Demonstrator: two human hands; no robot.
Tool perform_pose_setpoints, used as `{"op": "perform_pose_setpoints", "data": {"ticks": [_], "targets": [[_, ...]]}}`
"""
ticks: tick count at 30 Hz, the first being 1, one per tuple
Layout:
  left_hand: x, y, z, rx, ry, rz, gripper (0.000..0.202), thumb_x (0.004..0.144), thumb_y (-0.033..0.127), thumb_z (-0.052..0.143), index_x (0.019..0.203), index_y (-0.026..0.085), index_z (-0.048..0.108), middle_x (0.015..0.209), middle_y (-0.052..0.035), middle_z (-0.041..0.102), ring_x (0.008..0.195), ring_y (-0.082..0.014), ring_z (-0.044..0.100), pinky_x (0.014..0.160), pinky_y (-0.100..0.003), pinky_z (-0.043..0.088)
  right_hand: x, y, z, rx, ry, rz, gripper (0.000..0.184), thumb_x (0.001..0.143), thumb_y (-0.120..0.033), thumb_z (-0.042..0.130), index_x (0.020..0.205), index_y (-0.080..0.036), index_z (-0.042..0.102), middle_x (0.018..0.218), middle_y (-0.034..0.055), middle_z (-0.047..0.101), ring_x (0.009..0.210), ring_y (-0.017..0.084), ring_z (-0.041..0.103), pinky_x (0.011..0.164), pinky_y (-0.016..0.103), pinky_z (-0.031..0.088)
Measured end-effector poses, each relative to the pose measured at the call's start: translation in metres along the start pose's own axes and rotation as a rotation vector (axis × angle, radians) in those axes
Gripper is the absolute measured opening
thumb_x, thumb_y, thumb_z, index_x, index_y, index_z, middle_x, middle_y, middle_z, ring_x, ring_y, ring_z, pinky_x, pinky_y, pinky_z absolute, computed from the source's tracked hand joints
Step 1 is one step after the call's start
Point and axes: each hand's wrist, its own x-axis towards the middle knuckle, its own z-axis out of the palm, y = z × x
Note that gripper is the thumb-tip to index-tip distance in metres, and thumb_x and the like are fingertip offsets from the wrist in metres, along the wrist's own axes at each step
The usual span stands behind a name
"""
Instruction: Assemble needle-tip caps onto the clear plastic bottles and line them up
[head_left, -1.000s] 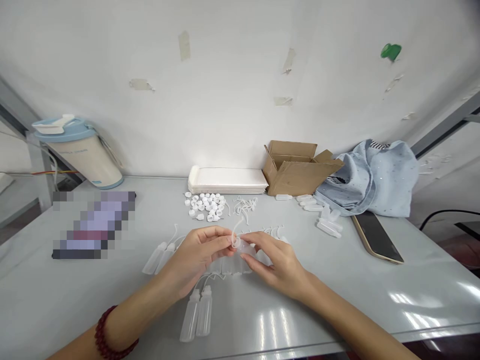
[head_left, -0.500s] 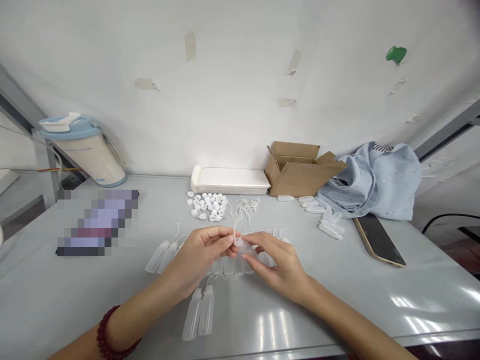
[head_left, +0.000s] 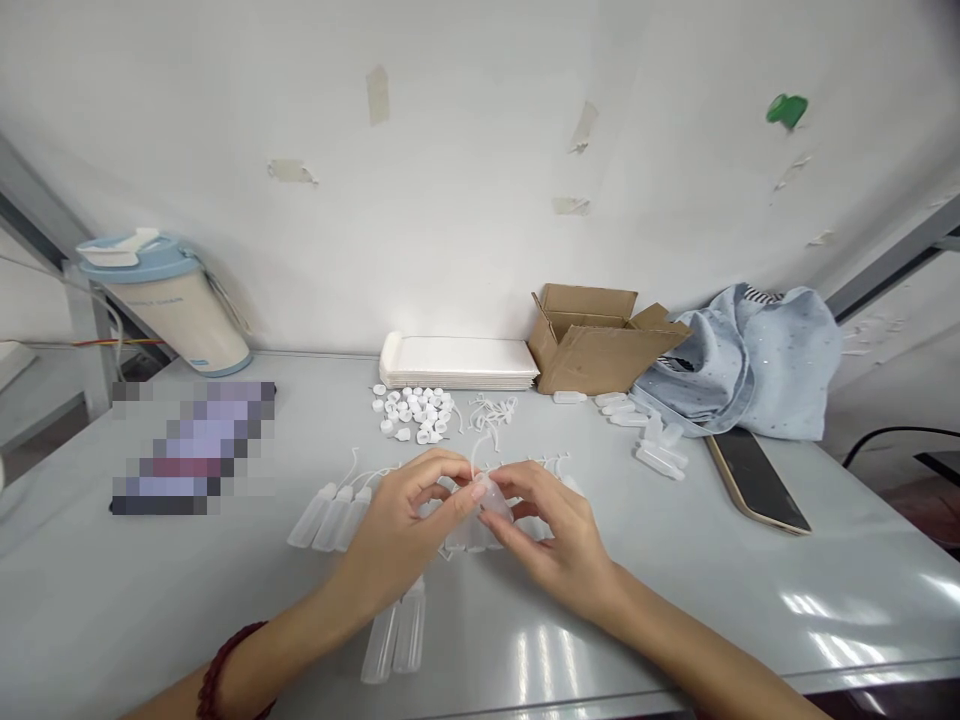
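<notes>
the left hand [head_left: 409, 525] and the right hand [head_left: 570, 525] meet near the middle of the grey table [head_left: 247, 580], with a small translucent bottle [head_left: 496, 502] held between them, raised over the row behind it and tilted with its neck toward the left hand. the right thumb and fingers are clamped on the bottle's body from the right. the left thumb and forefinger are pinched together at its neck end, where a thin white strap [head_left: 475, 455] sticks up; how the strap sits on the neck is hidden by the fingertips. a dark red bead bracelet [head_left: 217, 680] circles the left wrist.

three strapped bottles [head_left: 322, 522] lie side by side just left of the left hand, more lie partly covered beneath both hands, and two nearer bottles [head_left: 409, 635] lie under the left forearm, their tops partly hidden. beyond the hands are a cluster of white caps [head_left: 409, 410] and, just right of it, a tangle of loose straps [head_left: 493, 410]. a flat white stack [head_left: 457, 362] lies behind them, beside an open cardboard box [head_left: 611, 360]. loose bottles [head_left: 660, 460] are scattered to the right, near a dark phone [head_left: 757, 485] partly under a pale blue cloth bundle [head_left: 787, 365]
</notes>
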Motion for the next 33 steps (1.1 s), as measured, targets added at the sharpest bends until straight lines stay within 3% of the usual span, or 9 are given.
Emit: {"op": "perform_pose_setpoints", "data": {"ticks": [10, 14, 20, 23, 25, 27, 29, 31, 33], "targets": [[0.001, 0.007, -0.004, -0.068, -0.144, -0.070, 0.018, 0.087, 0.037, 0.054, 0.084, 0.022, 0.063, 0.086, 0.0000, 0.059, 0.079, -0.0156, 0.059, 0.073, -0.026, 0.049, -0.001, -0.004, -0.002, 0.249, -0.101, 0.229, 0.024, 0.086, -0.020, 0.058, 0.110, -0.023, 0.053, 0.099, 0.0051, 0.062, 0.079, 0.014, 0.065, 0.060, 0.024, 0.056], [0.003, 0.006, -0.007, -0.104, -0.181, -0.079, 0.021, 0.088, 0.039, 0.052, 0.090, 0.022, 0.064, 0.098, -0.0014, 0.061, 0.083, -0.0169, 0.060, 0.075, -0.027, 0.048, 0.003, -0.007, -0.006, 0.370, -0.138, 0.310, 0.029, 0.089, -0.021, 0.054, 0.117, -0.024, 0.052, 0.109, 0.0080, 0.063, 0.085, 0.016, 0.067, 0.068, 0.029, 0.058], [0.006, 0.004, -0.005, -0.112, -0.154, -0.061, 0.024, 0.087, 0.039, 0.053, 0.091, 0.023, 0.070, 0.099, -0.0026, 0.063, 0.092, -0.0197, 0.060, 0.080, -0.029, 0.049, 0.002, -0.006, -0.006, 0.407, -0.075, 0.327, 0.031, 0.085, -0.020, 0.059, 0.116, -0.023, 0.060, 0.102, 0.0068, 0.066, 0.080, 0.016, 0.068, 0.064, 0.028, 0.057], [0.004, 0.000, -0.002, 0.015, -0.088, -0.040, 0.025, 0.089, 0.039, 0.052, 0.091, 0.022, 0.070, 0.097, -0.0035, 0.065, 0.090, -0.0208, 0.061, 0.078, -0.032, 0.051, 0.002, -0.006, -0.005, 0.428, -0.053, 0.368, 0.029, 0.084, -0.023, 0.060, 0.113, -0.022, 0.063, 0.098, 0.0068, 0.067, 0.077, 0.016, 0.068, 0.063, 0.029, 0.056], [0.001, -0.005, 0.000, 0.218, 0.051, 0.132, 0.023, 0.089, 0.033, 0.051, 0.103, 0.022, 0.066, 0.104, -0.0053, 0.064, 0.093, -0.0216, 0.060, 0.081, -0.035, 0.051, 0.004, -0.007, -0.006, 0.469, -0.045, 0.416, 0.028, 0.084, -0.026, 0.061, 0.112, -0.021, 0.063, 0.091, 0.0052, 0.068, 0.071, 0.015, 0.067, 0.062, 0.030, 0.056], [-0.002, -0.011, 0.003, 0.439, 0.149, 0.442, 0.027, 0.088, 0.024, 0.053, 0.114, 0.021, 0.059, 0.111, -0.0080, 0.061, 0.101, -0.0232, 0.057, 0.088, -0.039, 0.049, 0.007, -0.008, -0.008, 0.530, -0.054, 0.472, 0.028, 0.084, -0.028, 0.061, 0.110, -0.021, 0.062, 0.082, 0.0032, 0.069, 0.066, 0.014, 0.066, 0.064, 0.031, 0.056], [-0.004, -0.015, 0.004, 0.606, 0.133, 0.714, 0.034, 0.087, 0.018, 0.056, 0.121, 0.017, 0.053, 0.115, -0.0112, 0.059, 0.111, -0.0258, 0.052, 0.095, -0.042, 0.045, 0.009, -0.010, -0.010, 0.583, -0.068, 0.517, 0.027, 0.083, -0.030, 0.062, 0.109, -0.020, 0.061, 0.077, 0.0027, 0.069, 0.066, 0.015, 0.065, 0.065, 0.032, 0.056], [-0.004, -0.017, 0.005, 0.713, 0.090, 0.826, 0.042, 0.086, 0.019, 0.059, 0.126, 0.015, 0.046, 0.117, -0.0136, 0.058, 0.114, -0.0281, 0.049, 0.097, -0.045, 0.044, 0.011, -0.011, -0.011, 0.603, -0.075, 0.541, 0.024, 0.084, -0.030, 0.061, 0.106, -0.019, 0.060, 0.077, 0.0033, 0.070, 0.069, 0.016, 0.066, 0.065, 0.031, 0.055], [-0.002, -0.016, 0.004, 0.775, 0.055, 0.847, 0.046, 0.085, 0.023, 0.061, 0.127, 0.013, 0.043, 0.117, -0.0152, 0.058, 0.115, -0.0298, 0.049, 0.097, -0.046, 0.044, 0.012, -0.012, -0.010, 0.614, -0.086, 0.551, 0.022, 0.084, -0.030, 0.061, 0.103, -0.020, 0.060, 0.079, 0.0033, 0.070, 0.069, 0.015, 0.066, 0.064, 0.029, 0.053]]}}
